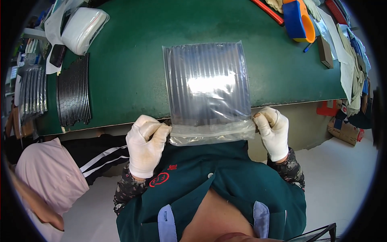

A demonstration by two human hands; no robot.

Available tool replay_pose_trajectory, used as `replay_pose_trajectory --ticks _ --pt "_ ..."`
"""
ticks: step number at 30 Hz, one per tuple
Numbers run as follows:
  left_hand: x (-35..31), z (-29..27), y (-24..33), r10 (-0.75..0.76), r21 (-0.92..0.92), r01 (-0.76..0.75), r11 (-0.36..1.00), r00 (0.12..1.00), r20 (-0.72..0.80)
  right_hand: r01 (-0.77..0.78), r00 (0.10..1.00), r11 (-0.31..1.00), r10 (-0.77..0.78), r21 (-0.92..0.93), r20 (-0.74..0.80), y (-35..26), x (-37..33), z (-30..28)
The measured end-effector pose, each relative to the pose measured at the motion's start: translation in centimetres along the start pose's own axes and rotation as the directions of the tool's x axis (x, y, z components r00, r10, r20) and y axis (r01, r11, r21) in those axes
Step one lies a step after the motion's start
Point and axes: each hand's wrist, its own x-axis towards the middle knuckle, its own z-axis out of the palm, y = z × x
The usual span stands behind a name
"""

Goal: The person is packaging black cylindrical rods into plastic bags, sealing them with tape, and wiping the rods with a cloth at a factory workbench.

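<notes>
A clear zip-top plastic bag (pixel 209 109) lies over the near edge of the green table, with a row of slim dark rods (pixel 205 60) side by side inside it. Its zip end hangs toward me, past the table edge. My left hand (pixel 148 141), in a white glove, pinches the left corner of that zip end. At the opposite corner, my right hand (pixel 273 131), gloved too, grips the bag between thumb and fingers. Glare hides part of the rods in the middle.
On the green table (pixel 129 60), left, lie a row of loose black rods (pixel 73 90) and several filled bags (pixel 33 90). A white plastic-wrapped pack (pixel 84 28) and phone (pixel 57 55) sit behind. Far right are a blue-and-orange tape dispenser (pixel 298 22) and brown block (pixel 325 52). Someone in pink (pixel 52 173) sits left.
</notes>
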Motion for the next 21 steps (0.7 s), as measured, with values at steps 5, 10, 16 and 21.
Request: replay_pose_trajectory --ticks 5,10,16,21 --pt "-0.4 0.2 -0.1 0.058 0.025 -0.057 0.998 0.996 -0.062 0.027 0.998 0.999 -0.03 -0.039 -0.06 -0.3 -0.2 0.1" --pt "-1.0 0.2 0.3 0.119 0.001 -0.12 0.993 0.982 -0.148 0.16 0.975 0.976 -0.18 -0.145 -0.133 -0.8 -0.3 -0.1" --pt "-0.8 1.5 -1.4 0.087 0.053 -0.081 0.995 0.987 -0.133 0.025 0.98 0.996 -0.04 -0.081 -0.193 0.1 -0.4 2.5" --pt "-2.1 3.1 -1.0 -0.444 -0.467 0.421 0.778 0.894 0.066 -0.2 0.943 0.915 0.277 0.35 -0.184 1.6 -1.3 4.4"
